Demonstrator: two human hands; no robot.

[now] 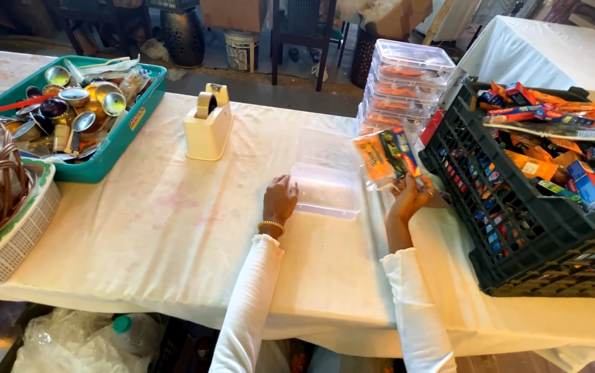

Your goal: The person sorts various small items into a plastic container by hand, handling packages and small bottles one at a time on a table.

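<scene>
The clear plastic container (326,181) sits open on the white tablecloth (166,228), its long axis running away from the person toward the far edge of the table, its open side up; its walls are so transparent that the far rim is hard to trace. The left hand (279,200) rests against its near left corner, fingers curled onto the rim, a gold bangle (270,225) at the wrist. Just to the right, the right hand (411,197) pinches a bundle of orange snack packets (385,157) in clear wrap, held upright and tilted slightly left above the container's right side; the fingers behind it are hidden. Beyond stands a stack of filled, lidded containers (402,86), right of it a black crate (518,228) of packets cut off by the frame.
</scene>
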